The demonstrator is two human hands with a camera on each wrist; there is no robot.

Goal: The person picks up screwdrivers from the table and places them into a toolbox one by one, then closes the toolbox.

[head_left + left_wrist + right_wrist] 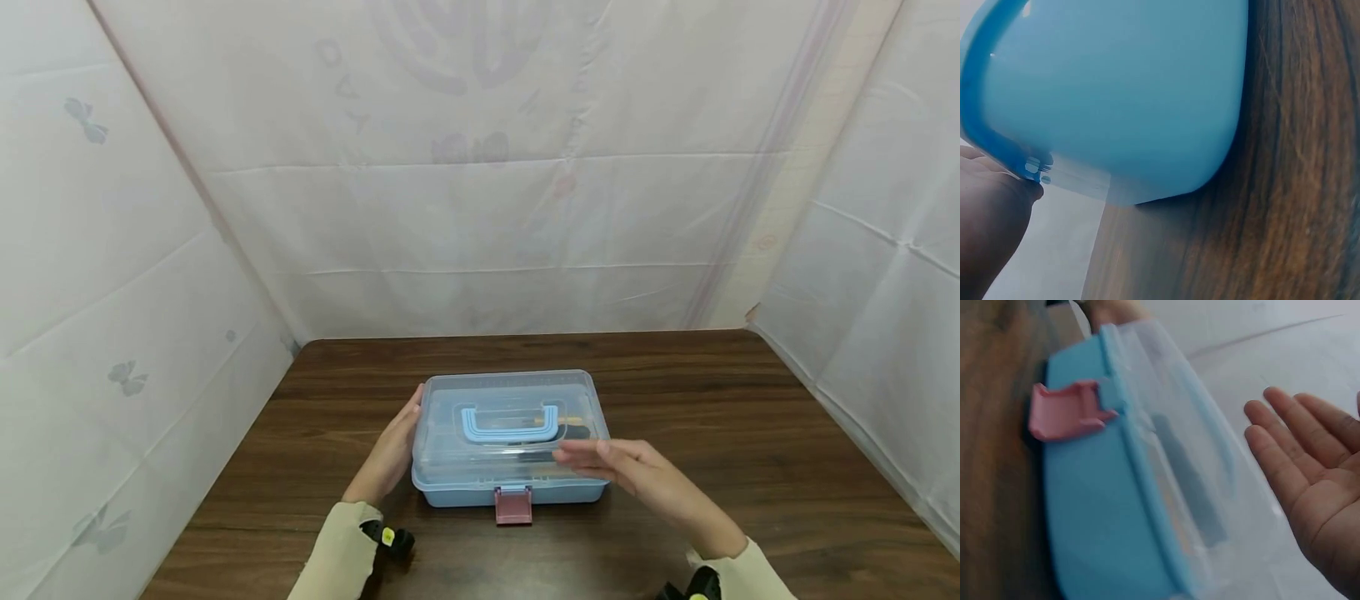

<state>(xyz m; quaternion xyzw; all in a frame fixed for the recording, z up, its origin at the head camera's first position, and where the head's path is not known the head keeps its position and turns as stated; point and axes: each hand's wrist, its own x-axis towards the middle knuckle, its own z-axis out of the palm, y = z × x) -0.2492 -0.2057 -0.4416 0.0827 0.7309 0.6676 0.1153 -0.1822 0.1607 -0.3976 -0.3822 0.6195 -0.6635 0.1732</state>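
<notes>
A light blue plastic box (442,497) with a clear lid (495,387) and a blue carrying handle (510,435) sits on the table. Its pink latch (513,506) is flipped down at the front. My left hand (390,454) lies along the box's left side, fingers extended; in the left wrist view its fingers reach the rim at a far corner. Over the lid's front right part hovers my right hand (637,479), fingers straight and holding nothing, its palm (1335,506) showing in the right wrist view. Dark and yellowish items show blurred through the lid.
The box stands on a dark wood-grain table (315,417). Whitish patterned sheets (480,217) hang behind the table and at both sides. Each wrist wears a black camera strap, such as the left one (397,540).
</notes>
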